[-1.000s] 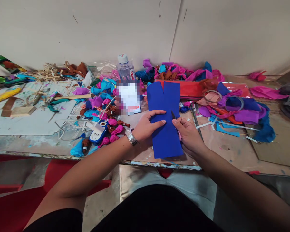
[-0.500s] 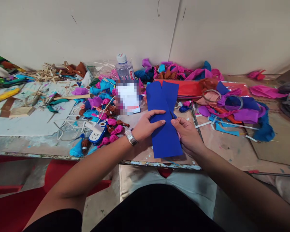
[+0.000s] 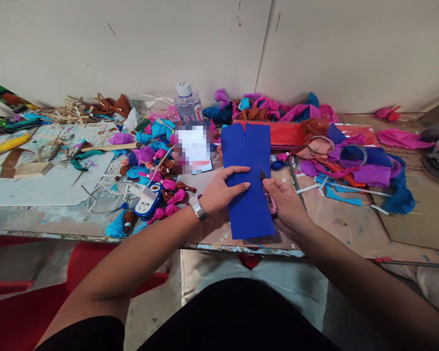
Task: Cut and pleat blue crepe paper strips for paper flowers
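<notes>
A deep blue sheet of paper or thin cloth (image 3: 250, 214) lies on the table before me, with a slit at its top edge. My left hand (image 3: 225, 190) rests on its left side, thumb and forefinger stretched apart over the sheet. The other fingers of that hand are mostly hidden. My right hand (image 3: 287, 202) is closed around a pink-handled cutting tool (image 3: 271, 204) at the sheet's right edge. The tool's dark pointed tip lies over the blue surface; whether it is scissors or a knife I cannot tell.
A phone (image 3: 193, 146) leans against a water bottle (image 3: 189, 105). Left of it are a power strip (image 3: 146, 202) and several small tied bundles (image 3: 168, 168). Rolls of tape (image 3: 353, 155) lie among coloured scraps at right. A red sheet (image 3: 289, 134) lies behind the blue one.
My right hand has turned and drawn slightly right, bringing the tool's tip and pink handle into view. The sheet's right flap has settled beside the left part, narrowing the slit.
</notes>
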`<move>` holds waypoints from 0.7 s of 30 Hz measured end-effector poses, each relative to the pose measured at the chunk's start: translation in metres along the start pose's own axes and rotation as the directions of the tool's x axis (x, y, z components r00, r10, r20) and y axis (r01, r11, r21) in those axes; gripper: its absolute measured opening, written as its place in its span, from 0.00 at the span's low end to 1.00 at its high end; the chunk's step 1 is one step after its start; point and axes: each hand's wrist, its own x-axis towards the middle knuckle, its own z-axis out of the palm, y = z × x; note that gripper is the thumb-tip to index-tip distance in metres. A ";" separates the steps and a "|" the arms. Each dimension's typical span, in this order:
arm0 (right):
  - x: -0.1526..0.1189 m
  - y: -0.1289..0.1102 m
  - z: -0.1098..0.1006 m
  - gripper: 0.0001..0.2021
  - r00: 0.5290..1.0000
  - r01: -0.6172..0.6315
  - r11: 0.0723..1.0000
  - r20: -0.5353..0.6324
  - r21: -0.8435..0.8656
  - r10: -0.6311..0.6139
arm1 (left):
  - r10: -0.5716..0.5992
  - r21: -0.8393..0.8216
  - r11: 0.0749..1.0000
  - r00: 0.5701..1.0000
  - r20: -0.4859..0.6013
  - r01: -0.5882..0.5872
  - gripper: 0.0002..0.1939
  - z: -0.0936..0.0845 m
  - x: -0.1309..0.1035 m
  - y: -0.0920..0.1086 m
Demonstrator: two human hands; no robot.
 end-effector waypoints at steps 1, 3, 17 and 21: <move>-0.001 0.000 -0.001 0.24 1.000 -0.009 1.000 0.006 0.009 0.009 | 0.004 0.010 1.000 1.000 -0.002 -0.004 0.25 0.000 0.000 0.000; -0.002 -0.001 -0.002 0.24 1.000 -0.023 1.000 0.016 0.016 0.023 | 0.010 0.030 1.000 1.000 -0.005 -0.010 0.25 0.000 0.000 0.000; 0.000 -0.002 0.000 0.26 1.000 -0.008 1.000 -0.013 -0.020 0.007 | 0.017 0.039 0.999 1.000 0.009 -0.018 0.26 0.000 0.001 -0.002; -0.001 -0.001 0.001 0.25 1.000 -0.001 1.000 -0.024 -0.022 0.001 | 0.011 0.030 0.999 1.000 0.009 -0.011 0.26 0.000 0.000 -0.001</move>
